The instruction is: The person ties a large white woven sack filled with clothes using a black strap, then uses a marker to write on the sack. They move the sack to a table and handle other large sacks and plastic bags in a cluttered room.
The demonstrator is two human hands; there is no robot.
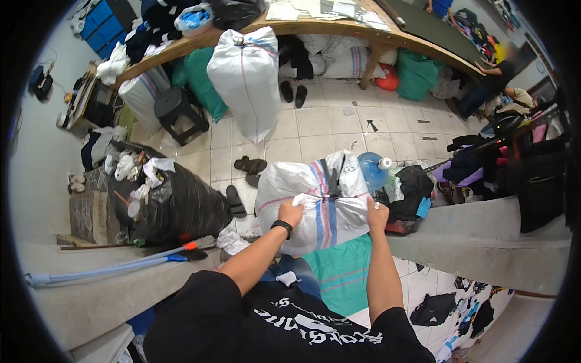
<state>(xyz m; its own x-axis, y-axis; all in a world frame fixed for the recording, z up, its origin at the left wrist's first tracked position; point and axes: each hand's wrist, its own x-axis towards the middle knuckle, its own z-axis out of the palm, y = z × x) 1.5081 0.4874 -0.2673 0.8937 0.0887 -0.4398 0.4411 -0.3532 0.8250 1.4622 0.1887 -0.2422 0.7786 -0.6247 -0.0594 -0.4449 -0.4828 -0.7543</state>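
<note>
Woven white sack (310,218) sits almost dead centre in my remote view, slightly toward four o'clock, with the blue bottle (369,172) just beside it at two and the teal sheet (345,284) showing at six. Left hand (290,215) has its grip closed on bunched fabric toward the sack's nine o'clock; right hand (377,215) pinches a gathered corner at three. Whether the floor (308,127) bears any weight, I cannot tell. From the plump, creased shape, I expect soft, sagging filling, fair heft and a slightly slick woven skin; nothing suggests fragility. I would take hold where the cloth bunches, as now, or near the dark tie (325,198) at its middle. Red and blue stripes mark it; dark print at one o'clock is too small for me to read. Large white lettering crosses the black shirt (260,327) at six o'clock
</note>
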